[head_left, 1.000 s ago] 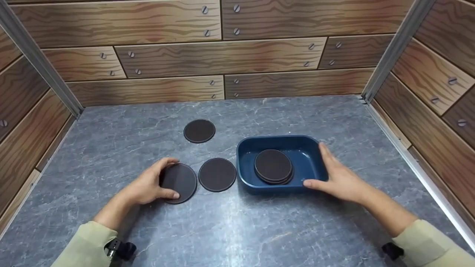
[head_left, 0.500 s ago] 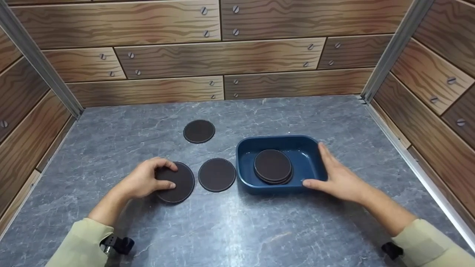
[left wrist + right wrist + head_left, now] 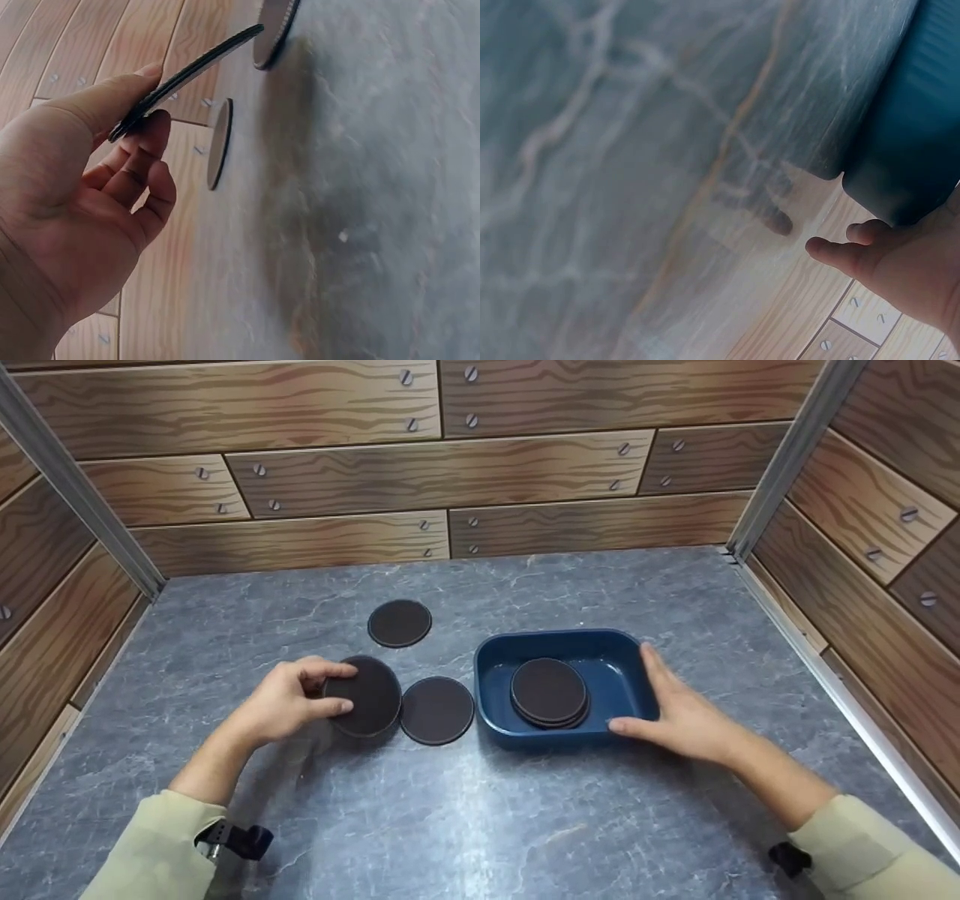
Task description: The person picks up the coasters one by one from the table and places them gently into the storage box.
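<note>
Pinched near its edge by the left hand (image 3: 286,701), a dark round coaster (image 3: 373,699) left of centre could slip; right of centre, a straight-fingered right hand (image 3: 690,720) braces a blue dish (image 3: 541,740).

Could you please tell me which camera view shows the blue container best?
The head view: it shows the blue container from above, with most of its rim, its inside and the stacked discs visible. The right wrist view catches only part of its outer wall; the left wrist view, none.
</note>
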`<state>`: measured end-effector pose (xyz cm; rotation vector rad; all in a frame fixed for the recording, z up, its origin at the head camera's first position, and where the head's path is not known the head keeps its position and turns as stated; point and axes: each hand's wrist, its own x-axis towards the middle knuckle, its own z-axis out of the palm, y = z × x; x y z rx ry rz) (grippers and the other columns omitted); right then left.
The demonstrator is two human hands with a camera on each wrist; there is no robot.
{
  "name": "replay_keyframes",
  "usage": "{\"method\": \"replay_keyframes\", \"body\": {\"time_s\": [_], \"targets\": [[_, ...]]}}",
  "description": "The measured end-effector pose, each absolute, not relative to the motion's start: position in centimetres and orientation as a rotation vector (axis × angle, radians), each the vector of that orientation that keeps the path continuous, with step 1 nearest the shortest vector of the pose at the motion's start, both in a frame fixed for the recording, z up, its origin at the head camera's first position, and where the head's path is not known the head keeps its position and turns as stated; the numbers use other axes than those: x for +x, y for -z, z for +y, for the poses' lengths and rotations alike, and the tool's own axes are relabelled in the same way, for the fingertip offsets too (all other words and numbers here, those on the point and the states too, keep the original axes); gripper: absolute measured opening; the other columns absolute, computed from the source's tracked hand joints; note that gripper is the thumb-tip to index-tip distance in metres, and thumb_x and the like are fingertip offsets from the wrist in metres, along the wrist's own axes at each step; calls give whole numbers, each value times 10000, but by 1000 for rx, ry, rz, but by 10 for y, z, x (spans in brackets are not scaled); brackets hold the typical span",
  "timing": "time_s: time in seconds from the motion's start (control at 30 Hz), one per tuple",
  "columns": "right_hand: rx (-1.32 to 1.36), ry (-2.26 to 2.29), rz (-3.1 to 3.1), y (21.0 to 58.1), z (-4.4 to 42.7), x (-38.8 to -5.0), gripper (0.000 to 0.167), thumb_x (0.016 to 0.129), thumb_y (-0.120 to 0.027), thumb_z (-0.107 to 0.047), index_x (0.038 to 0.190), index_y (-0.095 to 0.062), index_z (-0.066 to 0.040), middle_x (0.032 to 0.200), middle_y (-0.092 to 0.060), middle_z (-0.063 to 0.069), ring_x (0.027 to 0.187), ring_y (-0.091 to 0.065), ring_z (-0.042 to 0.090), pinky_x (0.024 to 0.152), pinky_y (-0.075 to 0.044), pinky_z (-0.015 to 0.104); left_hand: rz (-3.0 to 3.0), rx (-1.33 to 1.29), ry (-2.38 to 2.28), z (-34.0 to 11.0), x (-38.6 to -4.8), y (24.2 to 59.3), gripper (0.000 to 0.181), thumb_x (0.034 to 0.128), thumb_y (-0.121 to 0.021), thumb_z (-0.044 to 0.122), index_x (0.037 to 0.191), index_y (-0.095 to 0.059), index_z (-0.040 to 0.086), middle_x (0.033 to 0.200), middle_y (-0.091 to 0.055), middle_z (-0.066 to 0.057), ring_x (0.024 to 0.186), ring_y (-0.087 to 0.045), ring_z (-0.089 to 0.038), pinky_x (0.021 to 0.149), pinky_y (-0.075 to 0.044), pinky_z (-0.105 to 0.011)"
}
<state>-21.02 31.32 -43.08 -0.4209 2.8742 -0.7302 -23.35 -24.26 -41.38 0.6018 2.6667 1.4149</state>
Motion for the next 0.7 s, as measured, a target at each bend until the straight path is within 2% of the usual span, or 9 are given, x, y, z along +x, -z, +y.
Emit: {"method": "replay_keyframes", "body": {"time_s": [0.2,0.37,0.7], "targets": [[-433,739,2872,431,313,-210,1296,919,-707,-692,1681,148,-85,1747,95,212,1567,-72,535,1231,-134,680,2568,556,-1595,-227,-239,399,482,894,-851,28,1348,-699,-31,1308,-648,-224,1080,-725,-271,832,-593,-224],[-436,735,2875,429,313,-211,1297,918,-705,-697,1682,141,-79,1747,89,218,1571,-69,527,1234,-131,674,2512,539,-1683,-208,-244,388,506,904,-838,17,1381,-677,-30,1344,-619,-224,1121,-728,-292,855,-608,-268],[-418,740,2864,430,313,-209,1304,911,-696,-717,1683,148,-90,1748,88,219,1565,-84,536,1232,-142,675,2446,677,-1745,-149,-259,376,524,866,-855,-23,1362,-686,-43,1322,-627,-216,1090,-738,-308,857,-616,-301]]}}
